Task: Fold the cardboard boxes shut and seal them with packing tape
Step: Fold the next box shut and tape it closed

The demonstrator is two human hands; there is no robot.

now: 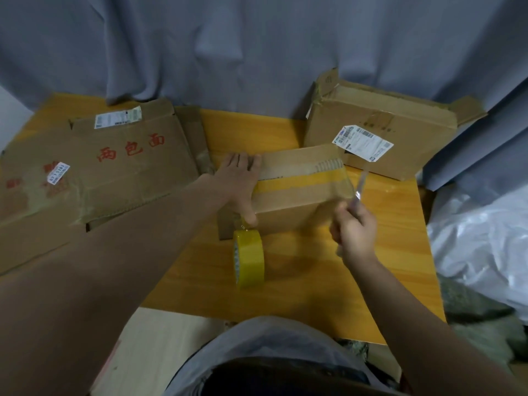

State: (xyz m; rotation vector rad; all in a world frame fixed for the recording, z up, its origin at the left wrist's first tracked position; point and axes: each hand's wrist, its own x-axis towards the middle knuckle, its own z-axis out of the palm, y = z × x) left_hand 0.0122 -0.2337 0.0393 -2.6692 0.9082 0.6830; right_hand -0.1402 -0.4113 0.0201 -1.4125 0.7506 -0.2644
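A small closed cardboard box (pixel 297 192) lies in the middle of the orange table (pixel 300 281), with a strip of yellow tape across its top. My left hand (pixel 238 181) rests flat on the box's left end, thumb down on the near side. A roll of yellow packing tape (pixel 249 258) stands on edge just in front, its strip running up to my thumb. My right hand (pixel 354 230) grips a slim, blurred tool (pixel 361 184), possibly a knife or scissors, at the box's right end.
A flattened cardboard box with red characters (pixel 100 167) covers the table's left side. A larger box with open flaps and a shipping label (pixel 380 130) stands at the back right. Grey curtain hangs behind. White plastic sheeting (pixel 485 241) lies to the right.
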